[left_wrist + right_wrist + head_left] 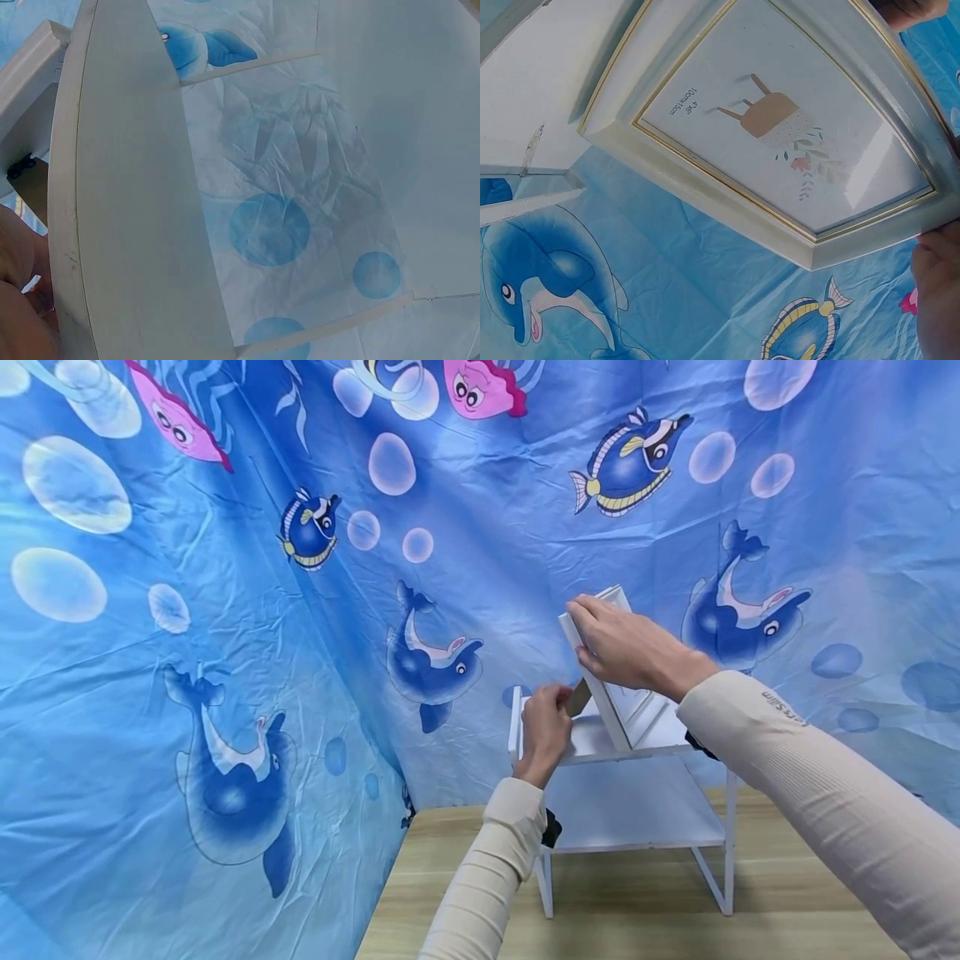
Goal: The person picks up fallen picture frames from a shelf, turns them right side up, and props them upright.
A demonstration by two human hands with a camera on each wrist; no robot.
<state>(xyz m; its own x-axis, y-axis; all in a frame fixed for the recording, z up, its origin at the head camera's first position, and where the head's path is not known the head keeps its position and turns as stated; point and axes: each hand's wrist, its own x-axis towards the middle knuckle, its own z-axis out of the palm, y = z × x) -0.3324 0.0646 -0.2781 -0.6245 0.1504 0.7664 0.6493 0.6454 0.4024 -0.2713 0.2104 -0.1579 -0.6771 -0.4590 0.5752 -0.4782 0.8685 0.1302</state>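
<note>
Hanging in creases, a blue sea-print cloth (510, 502) backs the white bench (587, 739), with a white, gold-lined picture frame (611, 714) tilted on its top.
The right hand (630, 643) grips the frame's raised end — lower down, the left hand (546, 727) pinches a brown flap (579, 700) at the frame's back.

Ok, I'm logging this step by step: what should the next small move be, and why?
Probably settle the brown flap onto the white table as a prop: the left hand grips it behind the picture frame, which the right hand holds tilted.
</note>
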